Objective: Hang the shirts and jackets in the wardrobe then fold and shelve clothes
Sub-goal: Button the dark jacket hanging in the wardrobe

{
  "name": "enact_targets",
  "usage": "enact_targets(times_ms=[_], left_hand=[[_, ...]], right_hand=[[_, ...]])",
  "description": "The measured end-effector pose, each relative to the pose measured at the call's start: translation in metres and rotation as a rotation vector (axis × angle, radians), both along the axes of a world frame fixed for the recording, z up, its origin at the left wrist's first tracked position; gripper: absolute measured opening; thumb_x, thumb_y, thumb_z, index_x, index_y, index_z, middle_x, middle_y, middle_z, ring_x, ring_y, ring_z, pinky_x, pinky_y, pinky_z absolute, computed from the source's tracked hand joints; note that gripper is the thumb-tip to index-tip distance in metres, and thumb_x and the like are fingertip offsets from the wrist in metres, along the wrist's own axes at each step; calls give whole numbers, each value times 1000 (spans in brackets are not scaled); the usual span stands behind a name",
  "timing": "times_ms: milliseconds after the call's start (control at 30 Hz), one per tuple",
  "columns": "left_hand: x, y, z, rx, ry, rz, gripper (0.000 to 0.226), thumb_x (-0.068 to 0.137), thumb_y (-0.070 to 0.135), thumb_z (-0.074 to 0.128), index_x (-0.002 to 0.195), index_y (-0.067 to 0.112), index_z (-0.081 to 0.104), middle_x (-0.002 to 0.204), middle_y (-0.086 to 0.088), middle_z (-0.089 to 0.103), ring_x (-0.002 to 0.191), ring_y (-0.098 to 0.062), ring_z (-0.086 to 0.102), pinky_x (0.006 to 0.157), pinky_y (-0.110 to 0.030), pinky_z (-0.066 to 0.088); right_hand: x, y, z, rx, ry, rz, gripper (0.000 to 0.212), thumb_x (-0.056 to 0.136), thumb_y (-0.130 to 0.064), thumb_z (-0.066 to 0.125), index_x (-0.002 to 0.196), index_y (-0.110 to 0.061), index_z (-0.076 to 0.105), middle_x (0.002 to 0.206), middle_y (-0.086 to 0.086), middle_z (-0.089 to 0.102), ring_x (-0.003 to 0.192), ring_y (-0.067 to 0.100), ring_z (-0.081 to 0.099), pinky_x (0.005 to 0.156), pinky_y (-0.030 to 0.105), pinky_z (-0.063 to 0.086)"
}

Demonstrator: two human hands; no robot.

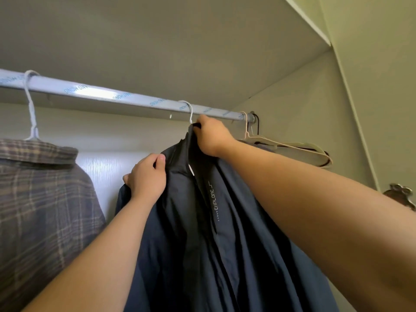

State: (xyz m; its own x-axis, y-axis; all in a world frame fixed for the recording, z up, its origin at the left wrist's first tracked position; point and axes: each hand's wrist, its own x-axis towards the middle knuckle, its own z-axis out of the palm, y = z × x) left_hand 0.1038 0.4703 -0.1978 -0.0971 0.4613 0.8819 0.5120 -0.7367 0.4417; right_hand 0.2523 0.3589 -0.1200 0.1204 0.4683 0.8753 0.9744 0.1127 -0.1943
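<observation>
The right hand [210, 138] pinches the navy jacket [202, 244] at its collar, just under the white hanger hook [190, 111] on the rail [101, 93]. Below-left of that, the left hand [146, 176] grips the shoulder, fingertips hidden in cloth.

The wardrobe rail [90, 92] carries hangers — plaid shirt [40, 199], navy jacket [202, 244], bare hangers [292, 147] rightmost

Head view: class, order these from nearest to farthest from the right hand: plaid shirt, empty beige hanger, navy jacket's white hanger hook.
1. White hanger hook, just left of the right hand.
2. Empty beige hanger, farther right.
3. Plaid shirt, far left.
</observation>
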Motion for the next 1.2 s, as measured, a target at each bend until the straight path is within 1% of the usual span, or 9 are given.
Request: enact_targets(times_ms=[133, 300, 467, 600, 733, 833, 900, 1033, 1200], left_hand=[[-4, -2, -6, -1, -63, -201, 31, 103, 28, 43, 81, 16, 62, 76, -3, 60, 78, -25, 51, 76, -36, 39], [-11, 7, -18, 18, -91, -199, 38, 104, 29, 42, 72, 8, 47, 62, -2, 43, 60, -17, 36, 53, -25, 30], [-17, 18, -32, -74, -271, -66, 38, 104, 35, 40, 77, 13, 56, 79, -5, 59, 73, -25, 48, 61, -33, 35], [-16, 10, -40, -142, -275, 179, 37, 105, 38, 34, 113, 21, 65, 122, -10, 57, 113, -33, 49, 97, -49, 31], [-14, -12, -42, 145, -136, 276, 34, 93, 25, 54, 126, 18, 56, 133, -6, 50, 124, -28, 42, 102, -47, 26], [-19, -28, -48, 497, 112, 197, 31, 80, 21, 59, 111, 19, 56, 116, -1, 53, 108, -25, 49, 92, -39, 32], [-17, -36, -59, 562, 289, 86, 17, 81, 25, 59, 98, 21, 56, 100, 4, 55, 92, -22, 55, 82, -36, 38], [-11, -39, -82, 372, 306, -159, 20, 85, 37, 69, 93, 27, 54, 87, 14, 52, 77, -11, 56, 68, -33, 48], [-3, -41, -89, 152, 95, -298, 24, 84, 29, 73, 99, 33, 55, 81, 16, 62, 66, -1, 61, 67, -26, 52]], right_hand=[[-12, 6, -1, 70, -107, 54, 15, 101, -26, 46, 99, -13, 51, 109, 16, 59, 101, 35, 55, 80, 38, 43], [14, 8, -17, 105, -198, -130, 31, 95, -44, 52, 113, -18, 53, 117, 10, 51, 104, 34, 53, 84, 42, 46], [33, 7, -41, 156, -170, -342, 47, 92, -66, 36, 110, -24, 48, 113, 7, 61, 107, 33, 56, 91, 47, 32], [35, 3, -52, 169, -120, -259, 47, 95, -65, 32, 110, -23, 46, 112, 3, 64, 106, 31, 59, 95, 49, 29], [26, -6, -64, 312, -101, -252, 48, 93, -57, 49, 117, -16, 52, 118, 10, 55, 111, 36, 51, 91, 47, 39], [16, -16, -83, 480, -204, -205, 40, 91, -49, 57, 108, -13, 54, 109, 11, 52, 100, 33, 50, 81, 44, 43], [8, -21, -96, 451, -317, -162, 33, 93, -50, 53, 92, -17, 50, 93, 4, 53, 85, 28, 51, 71, 40, 41], [-10, -19, -119, 225, -201, -49, 43, 94, -61, 40, 69, -25, 40, 65, -9, 48, 61, 16, 48, 56, 31, 32], [-11, -11, -130, 61, 183, 43, 49, 91, -68, 42, 70, -24, 51, 64, -6, 59, 65, 11, 56, 56, 30, 40]])
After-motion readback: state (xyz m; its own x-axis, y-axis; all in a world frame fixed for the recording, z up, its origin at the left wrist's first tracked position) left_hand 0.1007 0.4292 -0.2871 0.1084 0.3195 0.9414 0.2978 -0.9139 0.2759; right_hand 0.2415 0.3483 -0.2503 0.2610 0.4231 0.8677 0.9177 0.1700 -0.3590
